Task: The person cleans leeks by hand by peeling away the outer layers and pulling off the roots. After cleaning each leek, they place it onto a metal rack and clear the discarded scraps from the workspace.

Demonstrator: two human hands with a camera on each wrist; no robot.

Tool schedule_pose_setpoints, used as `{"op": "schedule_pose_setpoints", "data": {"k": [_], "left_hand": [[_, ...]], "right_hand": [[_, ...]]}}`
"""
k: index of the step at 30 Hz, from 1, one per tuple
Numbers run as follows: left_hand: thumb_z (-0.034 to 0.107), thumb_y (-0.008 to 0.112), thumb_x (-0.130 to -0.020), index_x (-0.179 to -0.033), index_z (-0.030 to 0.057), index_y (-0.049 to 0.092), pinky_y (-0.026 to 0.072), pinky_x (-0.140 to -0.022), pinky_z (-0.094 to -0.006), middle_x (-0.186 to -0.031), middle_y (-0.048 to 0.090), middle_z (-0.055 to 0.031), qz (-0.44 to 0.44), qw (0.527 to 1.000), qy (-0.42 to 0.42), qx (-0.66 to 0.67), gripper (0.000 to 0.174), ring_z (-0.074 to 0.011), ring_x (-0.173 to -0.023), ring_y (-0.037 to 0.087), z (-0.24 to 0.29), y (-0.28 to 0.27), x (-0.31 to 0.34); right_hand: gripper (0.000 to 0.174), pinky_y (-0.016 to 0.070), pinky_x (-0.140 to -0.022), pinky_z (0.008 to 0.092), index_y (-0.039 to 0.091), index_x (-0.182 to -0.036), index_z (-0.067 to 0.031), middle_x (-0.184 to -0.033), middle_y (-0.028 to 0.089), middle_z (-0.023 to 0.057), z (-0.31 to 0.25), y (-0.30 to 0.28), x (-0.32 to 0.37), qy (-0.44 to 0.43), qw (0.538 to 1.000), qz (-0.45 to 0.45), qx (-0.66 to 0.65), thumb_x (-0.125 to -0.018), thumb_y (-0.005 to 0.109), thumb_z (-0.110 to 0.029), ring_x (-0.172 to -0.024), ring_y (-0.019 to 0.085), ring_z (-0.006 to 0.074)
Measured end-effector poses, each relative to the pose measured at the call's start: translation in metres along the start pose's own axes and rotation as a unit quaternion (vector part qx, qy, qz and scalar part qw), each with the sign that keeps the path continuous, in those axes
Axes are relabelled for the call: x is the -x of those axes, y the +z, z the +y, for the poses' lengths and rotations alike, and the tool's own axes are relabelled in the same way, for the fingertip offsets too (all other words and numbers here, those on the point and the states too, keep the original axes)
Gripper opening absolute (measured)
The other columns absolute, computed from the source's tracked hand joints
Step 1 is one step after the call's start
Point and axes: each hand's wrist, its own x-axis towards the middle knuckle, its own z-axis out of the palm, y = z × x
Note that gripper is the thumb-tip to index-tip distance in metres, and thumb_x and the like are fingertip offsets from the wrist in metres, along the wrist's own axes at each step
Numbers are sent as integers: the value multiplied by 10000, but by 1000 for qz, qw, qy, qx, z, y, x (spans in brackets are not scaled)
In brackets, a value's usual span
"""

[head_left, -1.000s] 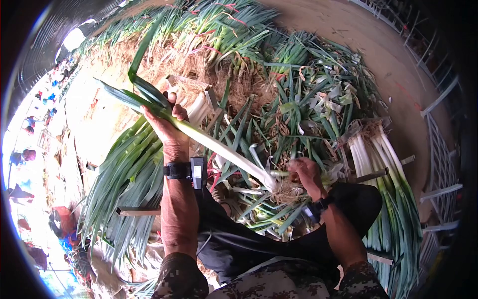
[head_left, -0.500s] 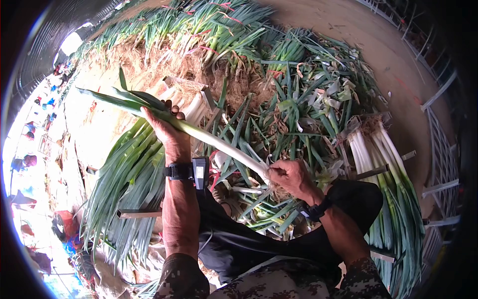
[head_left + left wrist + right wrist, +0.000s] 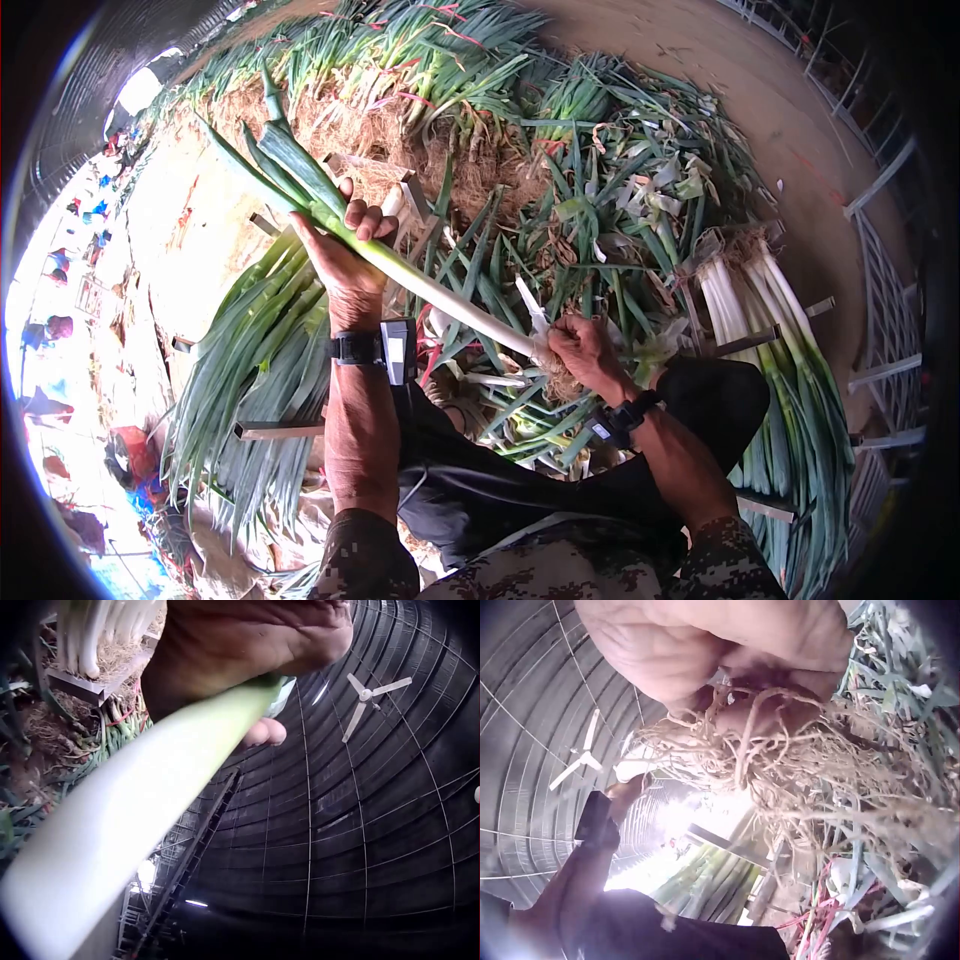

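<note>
My left hand (image 3: 348,268) grips a large green onion (image 3: 455,302) where its white stalk turns green, and the leaves point up and away to the left. The stalk slants down toward my right hand (image 3: 588,352), whose curled fingers pinch the onion's root end. Brown stringy roots (image 3: 780,787) hang around those fingers in the right wrist view. A loose white strip of peel (image 3: 532,305) sticks up from the stalk beside the right fingertips. The left wrist view shows the thick white stalk (image 3: 142,787) running out from under the left palm.
Green onions (image 3: 250,350) lie on a metal-barred rack at my left, and another bunch (image 3: 785,400) lies on a rack at my right. Leaf trimmings (image 3: 590,240) are heaped in front. Bundled onions (image 3: 420,60) line the back, and a metal fence (image 3: 885,300) stands far right.
My right hand has come left to the root end and taken hold there, then shifted slightly right. A strip of peel now stands off the stalk. The onion's leaves have swung upward.
</note>
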Motion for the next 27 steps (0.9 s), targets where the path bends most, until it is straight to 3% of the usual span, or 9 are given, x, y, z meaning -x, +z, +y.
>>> {"op": "schedule_pose_setpoints", "data": {"k": [4, 7, 10, 11, 14, 15, 20, 24, 27], "left_hand": [[683, 380, -974, -1108, -4, 598, 339, -551, -274, -620, 443, 15, -86, 996, 9, 23, 733, -96, -467, 366, -5, 13, 2], [660, 393, -982, -1108, 1, 607, 273, -422, -256, -596, 435, 7, -120, 993, 19, 2, 705, -94, -389, 321, -7, 18, 5], [620, 378, -1005, -1117, -1, 602, 295, -415, -261, -598, 443, 0, -167, 985, 2, -41, 669, -96, -371, 337, -5, 16, 7], [575, 354, -1030, -1134, -14, 591, 316, -413, -268, -609, 456, -10, -185, 983, 5, -18, 644, -101, -368, 357, -4, 16, 8], [551, 344, -1040, -1166, -46, 575, 344, -414, -267, -624, 467, -39, -165, 985, 3, -38, 653, -105, -373, 365, 7, 18, 10], [560, 343, -1037, -1164, -49, 579, 354, -409, -266, -628, 471, -45, -189, 980, -3, -58, 666, -106, -380, 374, 10, 18, 6], [591, 336, -1028, -1142, -42, 593, 351, -380, -267, -633, 477, -39, -118, 989, 28, -83, 692, -111, -386, 380, 4, 21, 4], [593, 347, -1024, -1114, -44, 595, 351, -374, -268, -624, 475, -39, -97, 992, 40, -74, 689, -117, -392, 387, 3, 20, 1], [601, 349, -1020, -1107, -46, 589, 348, -374, -266, -624, 477, -37, -83, 993, 37, -82, 696, -122, -397, 391, 9, 16, 0]], "right_hand": [[171, 397, -495, 272, 651, -800, 8, -589, 569, 36, 9, 5, -4, 94, 990, -8, -104, -872, 618, -144, -558, 505, 59], [225, 432, -504, 311, 653, -777, -3, -577, 568, 56, 65, 18, -13, 167, 969, 18, -183, -863, 643, -210, -545, 532, 102], [280, 489, -551, 360, 657, -814, -9, -613, 589, 87, 125, 20, -14, 53, 988, 67, 127, -850, 671, -286, -551, 578, 172], [245, 506, -636, 441, 659, -782, -28, -741, 686, 140, 115, 7, -5, 71, 986, 72, 129, -829, 683, -268, -711, 685, 328], [289, 544, -719, 324, 681, -953, -27, -819, 694, 126, 152, -16, 5, 45, 976, 33, 208, -850, 711, -295, -770, 691, 192], [314, 551, -738, 372, 704, -1000, -30, -901, 728, 145, 205, -2, -2, 30, 999, 36, -4, -852, 725, -306, -840, 718, 274], [304, 556, -730, 337, 705, -1071, -5, -905, 733, 150, 37, 4, 0, -107, 993, -30, -45, -887, 701, -248, -824, 720, 234], [267, 576, -739, 284, 700, -1123, -18, -998, 734, 84, 14, 4, -1, -148, 975, -159, 47, -899, 698, -162, -866, 703, 146], [221, 594, -706, 283, 715, -1074, -8, -954, 735, 103, 9, 6, 4, -181, 973, -143, 6, -879, 700, -111, -812, 718, 178]]}}
